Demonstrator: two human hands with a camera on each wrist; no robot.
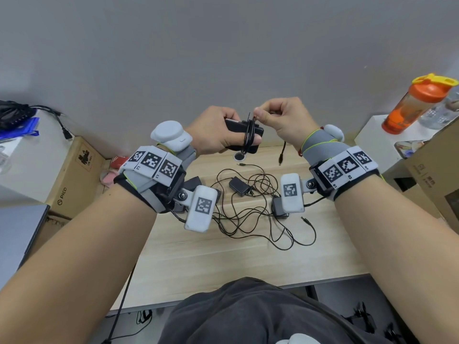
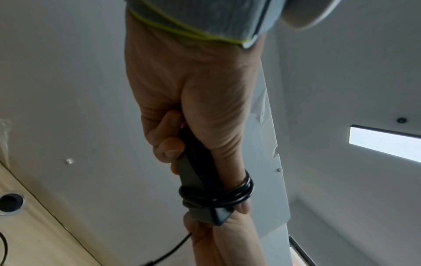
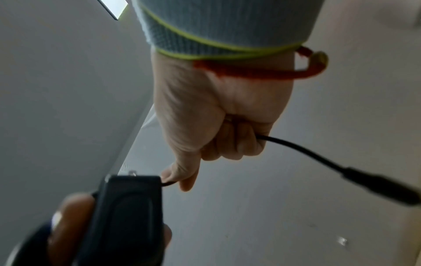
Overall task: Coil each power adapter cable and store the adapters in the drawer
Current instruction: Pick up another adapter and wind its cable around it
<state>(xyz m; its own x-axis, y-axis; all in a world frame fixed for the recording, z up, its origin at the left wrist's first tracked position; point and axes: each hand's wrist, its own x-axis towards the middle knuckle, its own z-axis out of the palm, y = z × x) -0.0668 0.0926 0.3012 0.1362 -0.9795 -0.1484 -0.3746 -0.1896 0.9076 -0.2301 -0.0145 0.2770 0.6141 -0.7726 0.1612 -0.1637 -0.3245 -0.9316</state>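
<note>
Several loose adapters (image 1: 239,186) w/ tangled cables lie on worktop (image 1: 223,259), nearest. Above them, left hand (image 1: 216,131) grips black adapter (image 1: 238,131), thumb pinned under cable turns (image 1: 249,135). Right hand (image 1: 283,117), fingers (image 3: 230,142) curled, pinches cable end; plug (image 1: 281,158) dangles. Orange bottle (image 1: 412,105) far right.

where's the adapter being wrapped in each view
Head: held adapter at upper centre, gripped by the left hand.
Left wrist: lower centre, below the palm.
Right wrist: bottom left, large and blurred.
Shared landmark: the cable looped around its body, thumb included.
</note>
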